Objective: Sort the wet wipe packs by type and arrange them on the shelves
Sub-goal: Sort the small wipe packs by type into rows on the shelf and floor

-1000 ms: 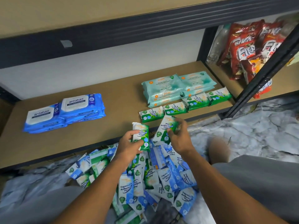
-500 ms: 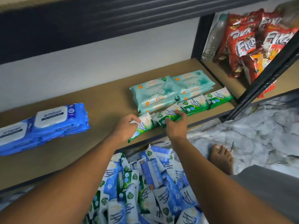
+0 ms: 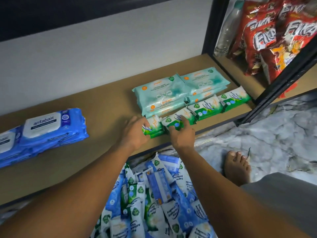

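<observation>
Two grips at work: our left grip clasps the end green pack, our right grip clasps the next green pack just beside it, both on the shelf nr its front edge. They sit at the left end of a row w/ two more green packs, teal packs behind. Blue packs lie well left; mixed pile on floor below.
</observation>
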### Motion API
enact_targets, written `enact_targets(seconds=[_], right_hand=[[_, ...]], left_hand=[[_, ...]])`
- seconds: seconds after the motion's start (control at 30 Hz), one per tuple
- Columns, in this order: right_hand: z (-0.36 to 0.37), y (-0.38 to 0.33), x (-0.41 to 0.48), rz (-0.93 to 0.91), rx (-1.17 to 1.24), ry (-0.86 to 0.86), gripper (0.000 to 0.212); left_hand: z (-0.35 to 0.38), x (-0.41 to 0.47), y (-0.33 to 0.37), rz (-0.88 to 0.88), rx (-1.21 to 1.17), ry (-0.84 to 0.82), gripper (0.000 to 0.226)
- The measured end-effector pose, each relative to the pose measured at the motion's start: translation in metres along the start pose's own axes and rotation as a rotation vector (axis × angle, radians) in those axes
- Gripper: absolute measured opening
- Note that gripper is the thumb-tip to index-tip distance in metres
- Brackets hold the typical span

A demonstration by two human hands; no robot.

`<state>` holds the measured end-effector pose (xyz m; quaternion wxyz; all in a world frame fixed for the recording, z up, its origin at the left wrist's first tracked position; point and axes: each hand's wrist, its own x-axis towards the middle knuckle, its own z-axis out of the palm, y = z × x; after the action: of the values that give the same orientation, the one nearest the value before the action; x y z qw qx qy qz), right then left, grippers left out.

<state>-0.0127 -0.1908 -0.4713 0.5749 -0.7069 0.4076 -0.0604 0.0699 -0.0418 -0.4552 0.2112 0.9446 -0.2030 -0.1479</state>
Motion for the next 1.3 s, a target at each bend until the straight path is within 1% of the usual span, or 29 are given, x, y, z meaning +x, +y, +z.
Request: enact_targets(seconds=[0.13,0.23,0.33,0.43,0.53,0.7,0.77,0.83,0.9,0.97,1.13,1.2,1.3], right_hand=[[-0.002,0.003,0.003,-0.029,-0.105,0.005,0.062],[-0.001,-0.002,0.003,-0.021,-0.156,0.005,0.064],[0.000,-0.006,0.004,-0.008,-0.182,-0.004,0.065],[0.003,-0.006,0.005,-0.014,-0.180,-0.005,0.064],[0.003,-0.004,0.006,-0.023,-0.191,-0.011,0.064],[-0.003,-0.009,0.004,-0.023,-0.232,-0.037,0.067],[-0.007,-0.011,-0.005,-0.033,-0.240,-0.022,0.067],[-0.013,-0.011,-0.020,-0.057,-0.228,0.010,0.065],[-0.018,-0.007,-0.038,-0.079,-0.224,0.026,0.061],[-0.022,-0.001,-0.057,-0.109,-0.259,0.001,0.052],[-0.036,0.022,-0.104,-0.154,-0.328,-0.213,0.025],[-0.044,0.036,-0.122,-0.110,-0.311,-0.248,0.020],[-0.054,0.067,-0.142,-0.006,-0.333,-0.239,0.011]], left_hand=[[0.005,-0.002,-0.003,0.023,-0.006,0.040,0.035],[0.008,-0.003,-0.003,0.024,-0.034,0.033,0.039],[0.011,-0.003,-0.003,0.046,-0.031,0.017,0.044],[0.012,0.000,-0.005,0.074,0.003,0.028,0.045],[0.012,0.003,-0.005,0.095,0.024,0.001,0.045],[0.008,0.000,-0.002,0.078,0.055,-0.041,0.047],[0.002,-0.010,0.001,0.061,0.117,-0.010,0.056],[-0.002,-0.027,0.002,0.040,0.145,0.075,0.060],[-0.004,-0.050,0.002,0.001,0.033,0.128,0.053],[-0.005,-0.080,0.003,-0.059,-0.087,0.127,0.045],[0.004,-0.162,-0.002,-0.210,-0.242,0.054,0.037],[0.016,-0.187,-0.006,-0.288,-0.283,0.016,0.035],[0.036,-0.212,-0.008,-0.355,-0.357,-0.055,0.034]])
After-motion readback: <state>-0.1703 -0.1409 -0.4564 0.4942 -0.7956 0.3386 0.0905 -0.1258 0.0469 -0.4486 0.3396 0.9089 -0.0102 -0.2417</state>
